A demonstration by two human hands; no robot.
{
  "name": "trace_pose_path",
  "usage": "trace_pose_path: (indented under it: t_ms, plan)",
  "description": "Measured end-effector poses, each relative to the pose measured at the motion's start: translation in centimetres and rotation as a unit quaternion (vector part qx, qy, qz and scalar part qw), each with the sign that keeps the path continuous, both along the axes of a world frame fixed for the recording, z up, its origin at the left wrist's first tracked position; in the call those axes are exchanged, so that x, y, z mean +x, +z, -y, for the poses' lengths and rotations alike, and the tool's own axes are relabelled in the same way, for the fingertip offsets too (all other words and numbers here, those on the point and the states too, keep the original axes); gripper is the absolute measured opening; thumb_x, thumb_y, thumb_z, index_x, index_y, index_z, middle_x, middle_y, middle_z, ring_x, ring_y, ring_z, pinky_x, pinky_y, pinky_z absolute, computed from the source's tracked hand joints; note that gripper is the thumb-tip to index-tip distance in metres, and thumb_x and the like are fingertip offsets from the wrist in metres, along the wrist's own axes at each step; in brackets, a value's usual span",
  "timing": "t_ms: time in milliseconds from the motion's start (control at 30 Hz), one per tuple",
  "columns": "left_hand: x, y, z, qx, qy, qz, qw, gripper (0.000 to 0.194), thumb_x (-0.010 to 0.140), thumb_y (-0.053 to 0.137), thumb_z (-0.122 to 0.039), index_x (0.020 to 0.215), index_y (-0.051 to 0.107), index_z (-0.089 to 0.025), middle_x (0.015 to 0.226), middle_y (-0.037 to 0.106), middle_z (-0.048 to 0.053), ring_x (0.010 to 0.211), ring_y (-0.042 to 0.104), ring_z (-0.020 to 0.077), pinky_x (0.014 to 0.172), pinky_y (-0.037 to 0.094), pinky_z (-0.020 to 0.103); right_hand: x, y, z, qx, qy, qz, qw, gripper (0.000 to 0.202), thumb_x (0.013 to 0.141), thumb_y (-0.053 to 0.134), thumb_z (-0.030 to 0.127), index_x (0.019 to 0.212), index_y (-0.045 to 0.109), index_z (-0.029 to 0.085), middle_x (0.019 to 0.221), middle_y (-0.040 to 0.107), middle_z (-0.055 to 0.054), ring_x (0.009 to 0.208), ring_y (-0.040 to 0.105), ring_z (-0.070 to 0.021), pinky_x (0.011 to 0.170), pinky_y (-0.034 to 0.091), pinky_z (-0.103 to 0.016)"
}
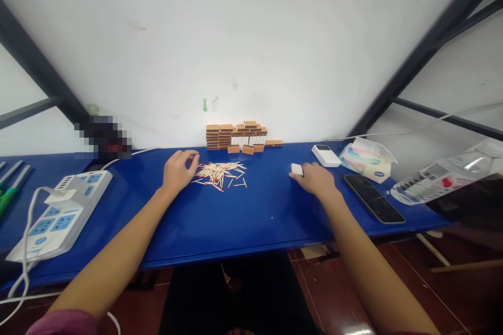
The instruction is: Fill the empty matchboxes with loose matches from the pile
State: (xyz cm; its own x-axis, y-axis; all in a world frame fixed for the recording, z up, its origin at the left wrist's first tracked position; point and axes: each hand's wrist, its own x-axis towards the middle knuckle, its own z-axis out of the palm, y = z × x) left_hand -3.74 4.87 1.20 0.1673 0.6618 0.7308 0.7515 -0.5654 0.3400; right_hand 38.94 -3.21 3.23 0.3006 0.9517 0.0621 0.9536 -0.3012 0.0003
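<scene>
A loose pile of matchsticks [220, 173] with red heads lies on the blue table [236, 220]. My left hand [178, 169] rests at the pile's left edge, fingers curled, touching the sticks. My right hand [316, 178] lies palm down to the right, its fingers on a small white matchbox tray [297, 169]. Against the wall behind the pile stands a stack of brown matchboxes [239, 136], with a few white inner trays among them.
A white power strip [58, 212] with a plug and cable lies at the left. To the right are a white power bank [326, 155], a tissue pack [367, 161], a black phone [373, 198] and a lying plastic bottle [444, 175]. Dark metal frame bars slant on both sides.
</scene>
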Motion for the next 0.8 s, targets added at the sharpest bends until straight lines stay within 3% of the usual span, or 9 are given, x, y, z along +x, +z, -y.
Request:
trace_pose_path:
  t_ms: [100, 167, 300, 367, 500, 600, 700, 767, 800]
  plan:
    - [1.6, -0.3, 0.9, 0.034, -0.044, -0.04, 0.998, 0.018, 0.097, 0.062, -0.032, 0.098, 0.077, -0.021, 0.079, 0.075, 0.006, 0.077, 0.068, 0.0222, 0.082, 0.053, 0.036, -1.8, -0.9, -0.5, 0.004, -0.011, 0.01, 1.0, 0.034, 0.106, 0.052, 0.036, 0.119, 0.07, 0.01, 0.122, 0.071, -0.024, 0.115, 0.071, -0.0358, 0.089, 0.053, -0.04]
    - [2.0, -0.4, 1.5, 0.059, -0.049, -0.047, 0.996, 0.018, 0.1, 0.06, -0.03, 0.099, 0.076, -0.021, 0.075, 0.073, 0.005, 0.074, 0.066, 0.0216, 0.079, 0.052, 0.035, -2.7, -0.9, -1.4, 0.01, -0.013, 0.01, 1.0, 0.033, 0.105, 0.054, 0.034, 0.121, 0.069, 0.01, 0.123, 0.071, -0.023, 0.117, 0.07, -0.0355, 0.092, 0.053, -0.04]
    - [1.7, -0.3, 1.7, 0.104, -0.047, -0.062, 0.992, 0.021, 0.103, 0.056, -0.027, 0.099, 0.075, -0.019, 0.072, 0.071, 0.005, 0.071, 0.064, 0.021, 0.074, 0.05, 0.035, -4.4, -0.3, -4.0, 0.034, -0.021, -0.004, 0.999, 0.062, 0.101, 0.057, 0.059, 0.135, 0.06, 0.007, 0.132, 0.066, -0.028, 0.122, 0.068, -0.0397, 0.096, 0.053, -0.045]
    - [1.6, -0.3, 1.6, 0.122, -0.051, -0.079, 0.988, 0.021, 0.104, 0.055, -0.026, 0.098, 0.074, -0.018, 0.073, 0.071, 0.006, 0.071, 0.064, 0.0214, 0.072, 0.049, 0.035, -5.3, -0.2, -5.4, 0.04, -0.016, -0.019, 0.999, 0.064, 0.1, 0.057, 0.062, 0.133, 0.062, 0.007, 0.134, 0.063, -0.03, 0.122, 0.067, -0.0413, 0.096, 0.053, -0.047]
    - [2.2, -0.3, 1.4, 0.15, -0.097, -0.135, 0.975, 0.021, 0.102, 0.056, -0.024, 0.09, 0.073, -0.021, 0.072, 0.071, 0.005, 0.068, 0.063, 0.021, 0.067, 0.048, 0.035, -6.9, 0.3, -6.8, 0.064, 0.023, -0.055, 0.996, 0.035, 0.101, 0.061, 0.036, 0.116, 0.071, 0.006, 0.128, 0.065, -0.032, 0.118, 0.069, -0.0407, 0.095, 0.053, -0.048]
    - [3.1, -0.2, 1.5, 0.165, -0.116, -0.145, 0.969, 0.02, 0.104, 0.054, -0.023, 0.096, 0.072, -0.02, 0.077, 0.074, 0.006, 0.072, 0.065, 0.0209, 0.07, 0.051, 0.035, -8.3, 1.1, -6.1, 0.103, 0.118, -0.1, 0.983, 0.024, 0.102, 0.058, 0.028, 0.104, 0.074, 0.01, 0.121, 0.069, -0.025, 0.114, 0.069, -0.0338, 0.096, 0.052, -0.044]
    - [3.5, 0.1, 1.7, 0.168, -0.132, -0.151, 0.965, 0.022, 0.102, 0.062, -0.034, 0.114, 0.07, -0.018, 0.1, 0.078, 0.011, 0.092, 0.069, 0.0258, 0.083, 0.055, 0.04, -10.5, 1.6, -4.5, 0.112, 0.257, -0.169, 0.945, 0.024, 0.104, 0.059, 0.037, 0.101, 0.074, 0.019, 0.115, 0.073, -0.011, 0.109, 0.068, -0.0228, 0.093, 0.054, -0.034]
    - [3.7, 0.3, 2.0, 0.16, -0.162, -0.161, 0.96, 0.039, 0.099, 0.067, -0.046, 0.122, 0.068, -0.015, 0.114, 0.076, 0.016, 0.105, 0.068, 0.0306, 0.09, 0.055, 0.045, -12.2, 1.4, -3.4, 0.099, 0.336, -0.225, 0.909, 0.024, 0.102, 0.062, 0.043, 0.097, 0.073, 0.022, 0.112, 0.072, -0.007, 0.099, 0.068, -0.0197, 0.081, 0.056, -0.03]
    - [3.8, 0.4, 2.1, 0.148, -0.179, -0.171, 0.958, 0.043, 0.097, 0.068, -0.051, 0.122, 0.068, -0.016, 0.116, 0.075, 0.016, 0.105, 0.067, 0.032, 0.089, 0.055, 0.047, -13.0, 1.2, -2.9, 0.096, 0.401, -0.284, 0.865, 0.023, 0.101, 0.065, 0.042, 0.093, 0.073, 0.021, 0.11, 0.071, -0.008, 0.095, 0.068, -0.0203, 0.077, 0.056, -0.031]
